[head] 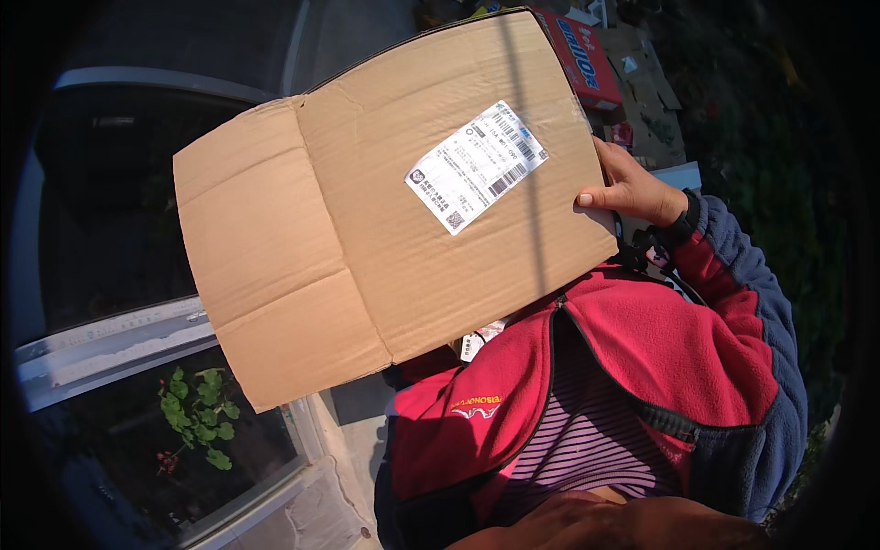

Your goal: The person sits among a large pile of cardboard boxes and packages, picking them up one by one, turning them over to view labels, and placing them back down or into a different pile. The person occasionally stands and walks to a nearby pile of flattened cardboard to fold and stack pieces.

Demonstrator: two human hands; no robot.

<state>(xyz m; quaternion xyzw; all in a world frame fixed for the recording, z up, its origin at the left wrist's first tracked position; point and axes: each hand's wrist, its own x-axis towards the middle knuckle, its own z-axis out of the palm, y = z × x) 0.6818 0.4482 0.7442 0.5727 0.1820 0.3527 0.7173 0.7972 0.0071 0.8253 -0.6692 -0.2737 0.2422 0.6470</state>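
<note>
A brown corrugated cardboard carton (419, 282) is held up in front of my chest, tilted. Its creased flap (265, 234) extends to the left. A white shipping label (478, 168) with barcodes and printing is stuck on the large panel. My right hand (636, 185) grips the carton's right edge, the thumb lying on the near face and the fingers out of sight behind it. My left hand is out of view; the left sleeve runs behind the carton. Under the lower edge, part of a small white printed item (473, 346) shows.
A red printed carton (584, 62) and pieces of cardboard (646, 75) lie beyond the right edge. To the left, a window frame (137, 344) runs close to the flap. A leafy green plant (203, 412) with red flowers shows at the lower pane.
</note>
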